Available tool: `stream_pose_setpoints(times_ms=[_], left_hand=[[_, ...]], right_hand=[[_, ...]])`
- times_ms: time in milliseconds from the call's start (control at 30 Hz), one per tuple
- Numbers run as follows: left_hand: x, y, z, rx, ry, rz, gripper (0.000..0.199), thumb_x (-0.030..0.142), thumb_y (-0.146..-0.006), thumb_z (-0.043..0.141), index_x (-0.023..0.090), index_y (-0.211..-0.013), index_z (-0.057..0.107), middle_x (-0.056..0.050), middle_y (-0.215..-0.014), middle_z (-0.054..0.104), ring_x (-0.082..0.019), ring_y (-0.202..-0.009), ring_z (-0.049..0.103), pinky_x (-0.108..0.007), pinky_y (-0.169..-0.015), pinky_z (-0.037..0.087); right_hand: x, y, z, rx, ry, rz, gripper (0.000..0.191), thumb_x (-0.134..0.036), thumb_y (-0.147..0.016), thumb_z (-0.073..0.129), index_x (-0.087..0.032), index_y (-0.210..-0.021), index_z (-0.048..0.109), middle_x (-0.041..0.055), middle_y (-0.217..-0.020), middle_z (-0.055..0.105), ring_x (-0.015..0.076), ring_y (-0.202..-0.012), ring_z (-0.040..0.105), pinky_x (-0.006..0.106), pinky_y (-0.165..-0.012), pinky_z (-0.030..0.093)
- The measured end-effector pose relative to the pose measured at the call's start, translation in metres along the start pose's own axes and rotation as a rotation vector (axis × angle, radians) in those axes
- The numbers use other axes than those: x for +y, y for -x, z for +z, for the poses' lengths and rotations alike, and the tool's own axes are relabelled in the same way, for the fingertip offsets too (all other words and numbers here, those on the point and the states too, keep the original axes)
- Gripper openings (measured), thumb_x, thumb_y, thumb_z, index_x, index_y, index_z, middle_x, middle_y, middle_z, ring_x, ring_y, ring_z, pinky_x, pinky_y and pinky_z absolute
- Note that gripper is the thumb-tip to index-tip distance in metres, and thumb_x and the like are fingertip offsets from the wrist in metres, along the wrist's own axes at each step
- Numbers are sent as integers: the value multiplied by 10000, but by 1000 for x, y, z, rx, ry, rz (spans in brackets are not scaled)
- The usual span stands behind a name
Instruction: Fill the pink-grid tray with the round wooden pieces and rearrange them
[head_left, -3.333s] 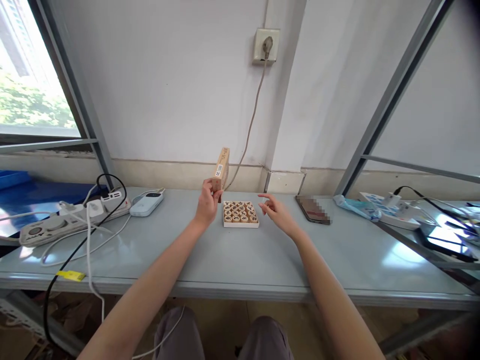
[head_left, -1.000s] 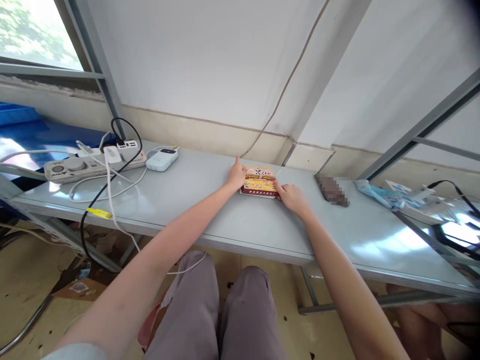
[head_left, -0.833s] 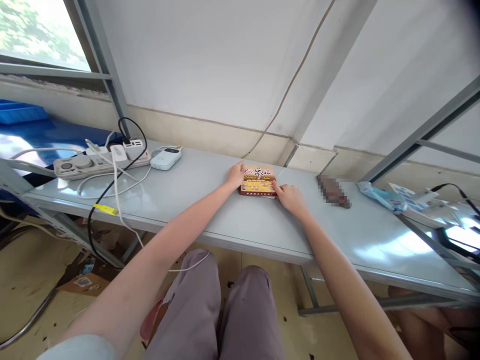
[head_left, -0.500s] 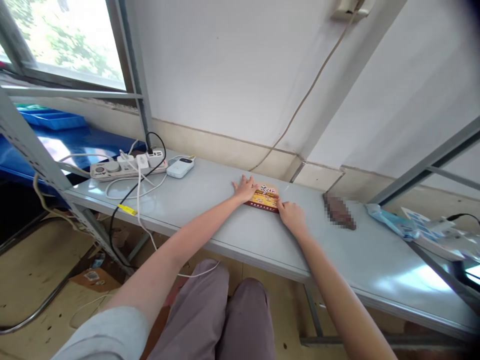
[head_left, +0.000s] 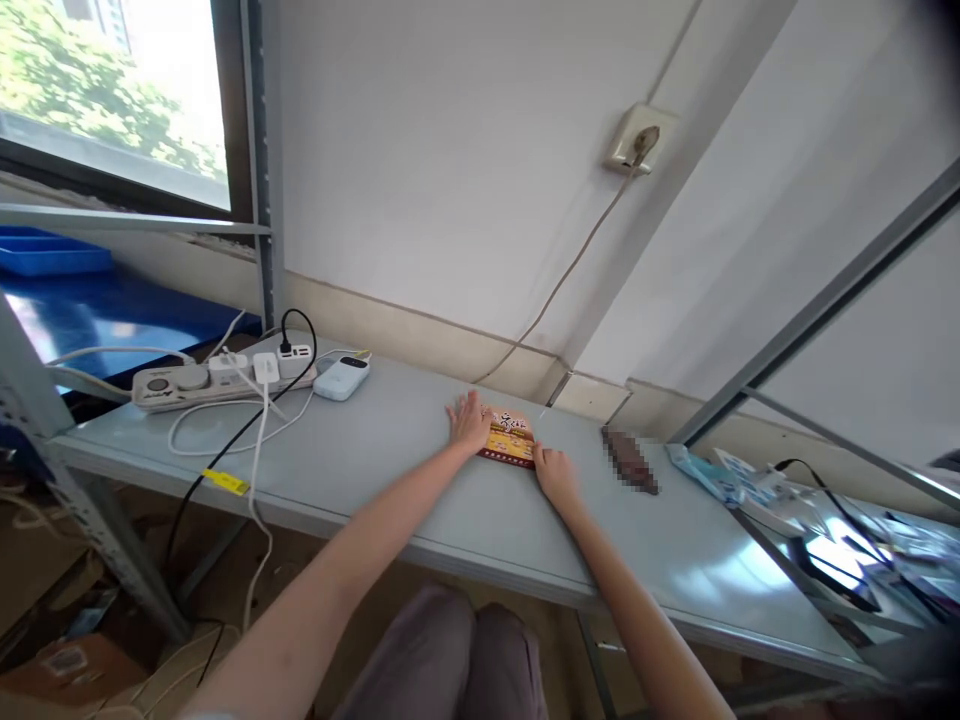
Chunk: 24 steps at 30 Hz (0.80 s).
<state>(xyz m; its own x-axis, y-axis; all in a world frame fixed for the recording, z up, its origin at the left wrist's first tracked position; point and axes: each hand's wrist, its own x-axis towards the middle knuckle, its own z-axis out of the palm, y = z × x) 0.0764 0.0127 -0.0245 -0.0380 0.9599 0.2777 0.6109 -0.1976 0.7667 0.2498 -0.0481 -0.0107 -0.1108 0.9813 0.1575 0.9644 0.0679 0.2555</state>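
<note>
A flat packet [head_left: 511, 440] with a tan top, yellow middle and dark red lower band lies on the grey table [head_left: 450, 510]. My left hand [head_left: 470, 424] rests at its left side with the fingers spread, the fingertips pointing toward the wall. At the packet's right edge is my right hand [head_left: 556, 474], its fingers curled and its thumb side against the packet.
Left on the table are a power strip [head_left: 172, 388] with plugs and cables, a pale blue device [head_left: 342, 378] and a yellow tag [head_left: 226, 482]. Right stand a blurred brown object [head_left: 628, 461] and a blue plastic bag [head_left: 701, 474]. Metal posts flank the table.
The view has tilted up and shifted, showing more of the wall socket. My left hand has slid toward the packet's left edge, uncovering more of its print. My right hand stays at the right edge.
</note>
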Motion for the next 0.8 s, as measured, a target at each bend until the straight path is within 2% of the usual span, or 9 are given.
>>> stream_pose_setpoints(times_ms=[100, 167, 233, 300, 400, 567, 667, 733, 800], left_hand=[[1, -2, -14, 311, 175, 10, 570, 376, -903, 301, 156, -1407, 152, -115, -1455, 251, -232, -1348, 185, -418, -1079, 191], [0, -4, -25, 500, 250, 21, 506, 349, -901, 343, 170, -1363, 243, -118, -1390, 363, -220, -1279, 317, -376, -1034, 271], [-2, -5, -34, 601, 292, -7, 388, 306, -887, 396, 179, -1254, 387, -111, -1257, 494, -228, -1168, 425, -379, -956, 341], [-4, -6, -38, 616, 301, -20, 236, 257, -867, 446, 194, -1086, 511, -87, -1134, 562, -229, -1076, 475, -383, -894, 372], [-5, -8, -37, 560, 284, 51, 99, 192, -834, 499, 204, -848, 596, -53, -1064, 587, -211, -1010, 501, -370, -870, 377], [-3, -9, -30, 513, 278, 115, 123, 175, -804, 533, 206, -745, 636, -40, -1036, 595, -204, -987, 514, -365, -868, 392], [-3, -8, -30, 495, 267, 106, 142, 208, -818, 521, 208, -770, 654, -51, -1027, 597, -210, -977, 515, -373, -875, 391], [-3, -8, -31, 488, 266, 108, 174, 247, -844, 491, 204, -827, 659, -57, -1025, 597, -208, -981, 506, -369, -894, 379], [-4, -8, -30, 488, 271, 88, 244, 282, -881, 425, 202, -871, 656, -61, -1016, 597, -201, -986, 499, -353, -906, 367]], right_hand=[[-3, 1, 0, -28, 13, 62, 393, -214, -917, 245, -153, -1197, 514, 164, -971, 630, 241, -849, 591, 321, -651, 410], [-5, 1, -2, -26, 2, 101, 390, -235, -925, 241, -162, -1162, 541, 153, -960, 640, 234, -841, 595, 310, -639, 402], [-8, 2, -6, -20, -16, 146, 410, -263, -934, 223, -161, -1076, 594, 145, -927, 653, 219, -822, 603, 296, -631, 390], [-10, 2, -9, -10, -32, 187, 455, -294, -940, 205, -157, -969, 638, 138, -884, 665, 205, -791, 611, 285, -615, 377], [-9, 5, -10, 63, -87, 251, 522, -334, -941, 192, -145, -825, 664, 138, -823, 676, 193, -733, 616, 279, -588, 358], [-10, 21, -14, 382, -375, 209, 536, -365, -929, 204, -161, -610, 583, 99, -627, 638, 168, -563, 559, 284, -552, 352], [-35, 43, -49, 578, -620, 56, 333, -368, -901, 315, -190, -795, 575, 35, -644, 624, 146, -542, 540, 273, -553, 395], [-61, 66, -89, 702, -802, -123, 208, -300, -876, 371, -223, -913, 561, 42, -784, 649, 158, -657, 588, 301, -621, 449], [-85, 95, -132, 773, -976, -271, 231, -267, -863, 355, -279, -948, 569, 40, -823, 651, 189, -758, 610, 365, -665, 481]])
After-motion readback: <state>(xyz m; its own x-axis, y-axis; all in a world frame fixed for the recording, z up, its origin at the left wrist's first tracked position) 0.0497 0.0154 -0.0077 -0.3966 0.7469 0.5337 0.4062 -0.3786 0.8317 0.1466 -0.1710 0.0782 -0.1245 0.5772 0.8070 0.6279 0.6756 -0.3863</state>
